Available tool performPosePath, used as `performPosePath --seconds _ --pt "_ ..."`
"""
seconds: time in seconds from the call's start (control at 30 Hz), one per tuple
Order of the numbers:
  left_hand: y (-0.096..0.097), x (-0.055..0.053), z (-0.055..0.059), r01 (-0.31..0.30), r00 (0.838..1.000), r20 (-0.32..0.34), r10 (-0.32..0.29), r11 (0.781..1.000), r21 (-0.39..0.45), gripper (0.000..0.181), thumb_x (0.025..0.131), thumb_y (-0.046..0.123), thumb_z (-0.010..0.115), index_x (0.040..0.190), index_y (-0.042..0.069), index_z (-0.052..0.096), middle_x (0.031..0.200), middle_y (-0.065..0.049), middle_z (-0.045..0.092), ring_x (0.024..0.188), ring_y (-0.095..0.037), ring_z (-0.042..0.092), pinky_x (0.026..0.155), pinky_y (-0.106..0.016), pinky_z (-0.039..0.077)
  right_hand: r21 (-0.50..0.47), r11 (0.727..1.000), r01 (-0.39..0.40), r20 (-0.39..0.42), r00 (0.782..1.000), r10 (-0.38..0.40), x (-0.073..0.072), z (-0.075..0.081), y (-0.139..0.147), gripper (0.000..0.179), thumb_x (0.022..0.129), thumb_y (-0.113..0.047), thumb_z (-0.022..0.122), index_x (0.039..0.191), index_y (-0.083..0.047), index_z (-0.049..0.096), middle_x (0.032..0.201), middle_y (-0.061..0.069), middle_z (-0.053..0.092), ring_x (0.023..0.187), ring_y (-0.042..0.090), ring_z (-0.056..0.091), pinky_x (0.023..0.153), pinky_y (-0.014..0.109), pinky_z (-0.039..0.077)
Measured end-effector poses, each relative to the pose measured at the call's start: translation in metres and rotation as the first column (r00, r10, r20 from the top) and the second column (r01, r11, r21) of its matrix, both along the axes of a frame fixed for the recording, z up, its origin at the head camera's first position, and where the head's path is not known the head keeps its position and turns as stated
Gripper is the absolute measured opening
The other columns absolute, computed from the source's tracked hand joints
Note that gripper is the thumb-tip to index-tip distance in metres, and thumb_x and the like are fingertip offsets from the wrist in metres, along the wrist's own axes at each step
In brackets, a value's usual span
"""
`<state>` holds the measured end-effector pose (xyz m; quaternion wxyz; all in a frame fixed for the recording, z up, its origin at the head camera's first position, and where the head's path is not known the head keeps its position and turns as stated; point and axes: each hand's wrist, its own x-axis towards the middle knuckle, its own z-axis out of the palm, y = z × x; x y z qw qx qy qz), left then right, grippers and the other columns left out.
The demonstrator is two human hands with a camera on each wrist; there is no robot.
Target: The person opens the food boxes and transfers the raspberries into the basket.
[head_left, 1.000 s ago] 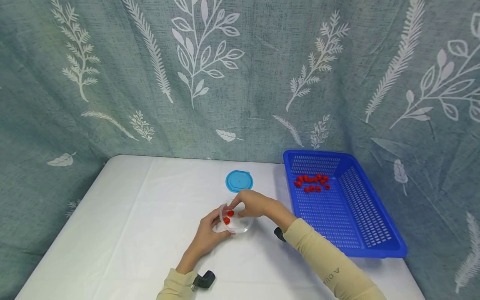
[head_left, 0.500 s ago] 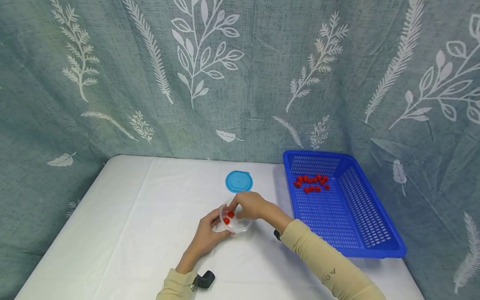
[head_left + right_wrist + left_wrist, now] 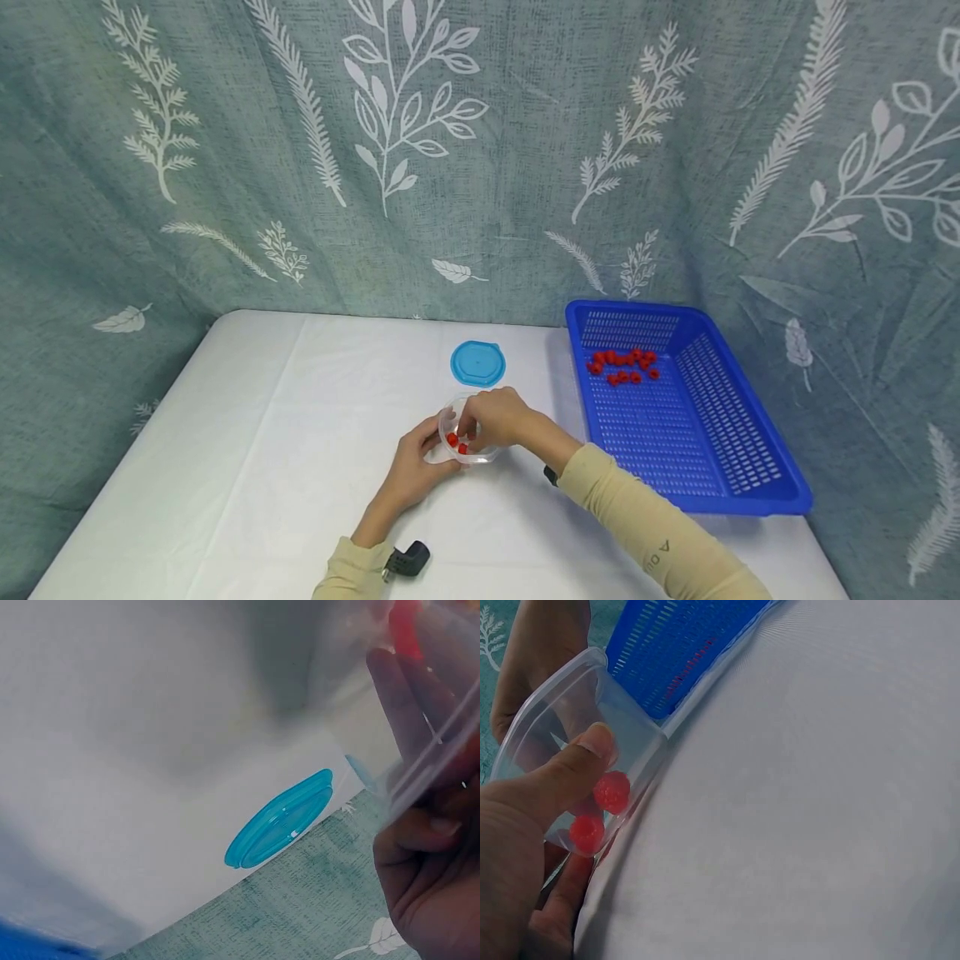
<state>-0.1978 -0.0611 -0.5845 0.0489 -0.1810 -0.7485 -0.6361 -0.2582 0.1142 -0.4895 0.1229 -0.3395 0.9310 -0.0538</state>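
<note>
A clear plastic tub (image 3: 486, 455) stands between both hands near the middle of the white table. My left hand (image 3: 417, 468) grips its left side, with the thumb (image 3: 574, 765) along the near wall and fingers round the back. Two red raspberries (image 3: 613, 792) lie in the bottom of the tub. From above, my right hand (image 3: 501, 415) reaches inside with bent fingers, close beside the raspberries; I cannot tell whether the fingertips pinch one. Just behind the tub lies a round blue lid (image 3: 478, 363), flat on the cloth.
On the right stands a blue perforated basket (image 3: 738, 450) with several raspberries (image 3: 622, 360) clustered at its far left. A grey-green curtain (image 3: 450, 250) with white leaf patterns hangs along the back. A white cloth (image 3: 300, 467) covers the table.
My right hand has dipped deeper into the tub and shifted slightly toward me. One raspberry has moved nearer to the tub's front side. My left hand keeps its hold.
</note>
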Motion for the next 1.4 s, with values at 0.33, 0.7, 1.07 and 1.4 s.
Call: performPosePath --seconds 0.33,0.7,1.07,1.4 --pt "0.000 -0.001 -0.005 0.009 1.000 0.006 -0.010 0.999 0.031 0.077 0.073 -0.012 0.082 0.143 -0.006 0.052 0.148 -0.025 0.052 0.135 -0.040 0.053 0.111 -0.042 0.046 0.016 1.000 -0.010 -0.059 0.998 0.011 0.007 -0.004 -0.001 0.006 0.081 -0.032 0.087 0.081 -0.032 0.080 0.079 -0.022 0.073 0.081 0.005 0.066 0.064 0.031 0.052" --pt "-0.002 -0.005 -0.013 0.014 1.000 0.026 -0.015 0.998 0.064 0.076 0.072 -0.011 0.084 0.142 -0.004 0.054 0.145 -0.021 0.056 0.135 -0.038 0.054 0.111 -0.045 0.047 0.026 1.000 -0.004 -0.026 1.000 0.004 0.009 0.000 0.000 0.005 0.083 -0.028 0.085 0.082 -0.029 0.080 0.078 -0.018 0.073 0.079 0.006 0.065 0.069 0.033 0.054" --pt "-0.002 -0.004 -0.012 0.007 0.999 0.045 -0.009 0.999 0.032 0.076 0.074 -0.007 0.085 0.144 0.001 0.054 0.147 -0.018 0.055 0.135 -0.035 0.054 0.112 -0.042 0.046 0.040 0.998 -0.039 -0.034 0.999 0.041 0.012 0.001 -0.001 0.003 0.083 -0.027 0.083 0.084 -0.027 0.081 0.074 -0.013 0.071 0.069 0.005 0.056 0.062 0.028 0.048" --pt "-0.002 -0.004 -0.009 0.007 0.999 0.044 -0.006 1.000 -0.016 0.076 0.077 -0.003 0.084 0.146 0.002 0.053 0.149 -0.015 0.054 0.137 -0.033 0.052 0.112 -0.040 0.046 0.006 0.999 0.040 0.030 0.999 -0.040 0.011 0.003 -0.001 0.010 0.084 -0.016 0.082 0.090 -0.024 0.080 0.080 -0.012 0.071 0.076 0.009 0.060 0.073 0.036 0.053"
